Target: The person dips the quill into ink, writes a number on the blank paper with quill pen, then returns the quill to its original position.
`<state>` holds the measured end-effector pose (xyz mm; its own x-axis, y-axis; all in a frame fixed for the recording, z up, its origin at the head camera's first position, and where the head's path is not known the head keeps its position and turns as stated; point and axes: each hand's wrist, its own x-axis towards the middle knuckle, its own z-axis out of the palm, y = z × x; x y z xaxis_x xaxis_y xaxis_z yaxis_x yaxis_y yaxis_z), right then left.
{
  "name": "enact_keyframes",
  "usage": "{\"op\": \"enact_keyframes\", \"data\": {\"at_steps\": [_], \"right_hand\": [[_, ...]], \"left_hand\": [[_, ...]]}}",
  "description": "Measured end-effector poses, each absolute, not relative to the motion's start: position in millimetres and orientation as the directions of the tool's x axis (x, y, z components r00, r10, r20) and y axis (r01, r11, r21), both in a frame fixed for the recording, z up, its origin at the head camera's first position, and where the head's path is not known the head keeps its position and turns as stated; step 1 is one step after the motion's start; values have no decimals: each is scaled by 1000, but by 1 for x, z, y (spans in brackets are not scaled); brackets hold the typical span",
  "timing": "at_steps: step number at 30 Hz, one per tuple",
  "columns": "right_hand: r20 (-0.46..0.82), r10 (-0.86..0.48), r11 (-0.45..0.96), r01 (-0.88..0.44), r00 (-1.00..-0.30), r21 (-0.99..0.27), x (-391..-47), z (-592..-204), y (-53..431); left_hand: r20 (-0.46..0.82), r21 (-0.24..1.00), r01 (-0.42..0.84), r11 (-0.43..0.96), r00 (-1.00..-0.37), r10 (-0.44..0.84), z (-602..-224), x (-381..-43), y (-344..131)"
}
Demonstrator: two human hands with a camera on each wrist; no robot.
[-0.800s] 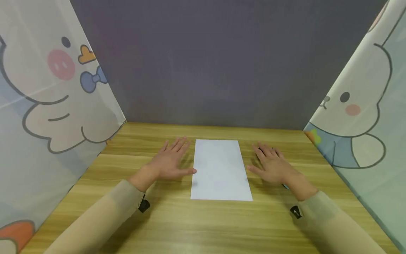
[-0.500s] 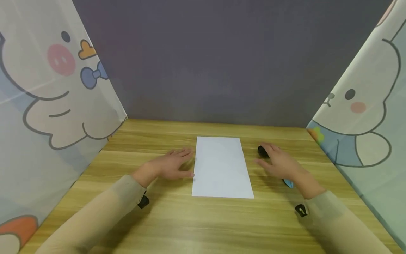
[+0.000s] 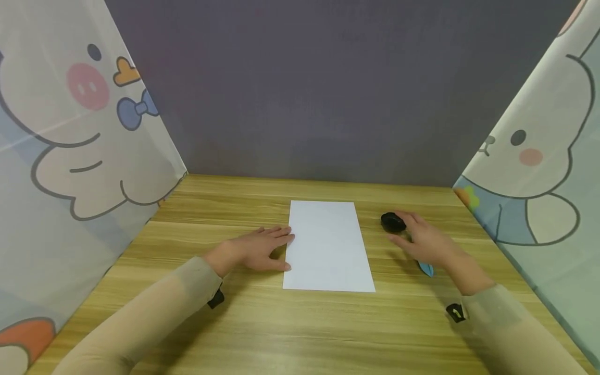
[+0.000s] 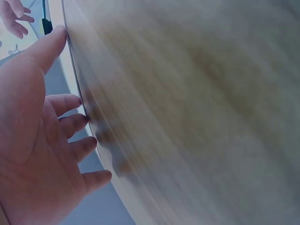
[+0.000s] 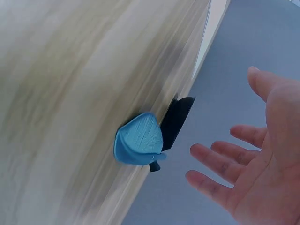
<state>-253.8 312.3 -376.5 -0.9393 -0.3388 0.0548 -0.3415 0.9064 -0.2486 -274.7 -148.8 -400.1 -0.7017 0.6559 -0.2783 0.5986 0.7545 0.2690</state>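
A white sheet of paper (image 3: 328,245) lies flat on the wooden table. My left hand (image 3: 264,249) is at its left side, fingers spread, with fingertips and thumb tip right at the paper's edge. In the left wrist view that hand (image 4: 42,136) has its fingers extended toward the tabletop. To the right of the paper my right hand (image 3: 428,242), fingers loosely bent, is over a black rounded object (image 3: 392,222) and a blue piece (image 3: 425,269), partly covering them. The right wrist view shows the ribbed, shell-like blue piece (image 5: 140,139) beside a black part (image 5: 176,122), apart from the fingers.
The wooden table (image 3: 323,333) extends toward the front. A dark grey panel (image 3: 319,94) stands at the back. Cloth walls with cartoon animals close off the left (image 3: 89,182) and right (image 3: 548,229).
My right hand has moved right and drawn back, uncovering more of the black object and blue piece. My left hand has turned, its fingertips now reaching the paper's left edge.
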Motion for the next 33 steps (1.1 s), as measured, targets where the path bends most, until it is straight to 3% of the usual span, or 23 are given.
{"op": "enact_keyframes", "data": {"at_steps": [9,16,22,33], "right_hand": [[26,-294,902,-286,-956,-324,-260,-368,335],[106,-318,835,-331,-942,-439,-277,-375,368],[142,-352,814,-377,-925,-442,-289,-382,387],[78,-375,792,-362,-924,-491,-302,-390,402]], "left_hand": [[-285,274,583,765,-710,643,-400,-276,-148],[-292,284,580,763,-706,645,-401,-276,-149],[-291,294,575,763,-707,645,-401,-275,-149],[-293,308,570,762,-705,646,-404,-274,-149]]}}
